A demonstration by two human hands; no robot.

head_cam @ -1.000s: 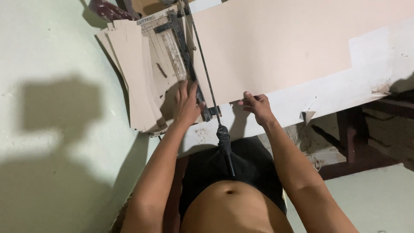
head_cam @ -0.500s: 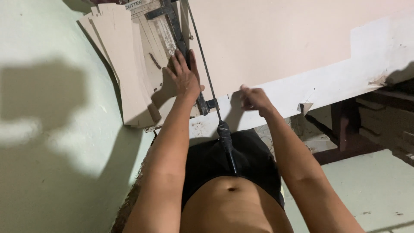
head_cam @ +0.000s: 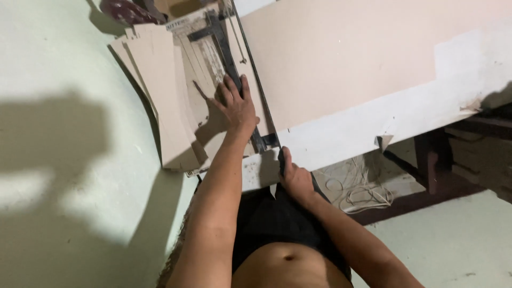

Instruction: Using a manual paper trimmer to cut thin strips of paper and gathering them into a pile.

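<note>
My left hand lies flat, fingers spread, on a stack of beige cardboard sheets that rests on a paper cutter's ruled base. Its fingertips touch the long dark blade arm running along the base's right side. My right hand is at the near edge of the table, fingers closed around the cutter's black handle. A large beige board lies to the right of the blade arm.
The white tabletop has a torn corner at its near edge. A pale green wall stands to the left. Under the table are a dark wooden frame and a coil of light cord. A dark red object sits at the top left.
My left hand slid farther up the sheets along the blade arm. My right hand left the table edge and closed on the black handle below it.
</note>
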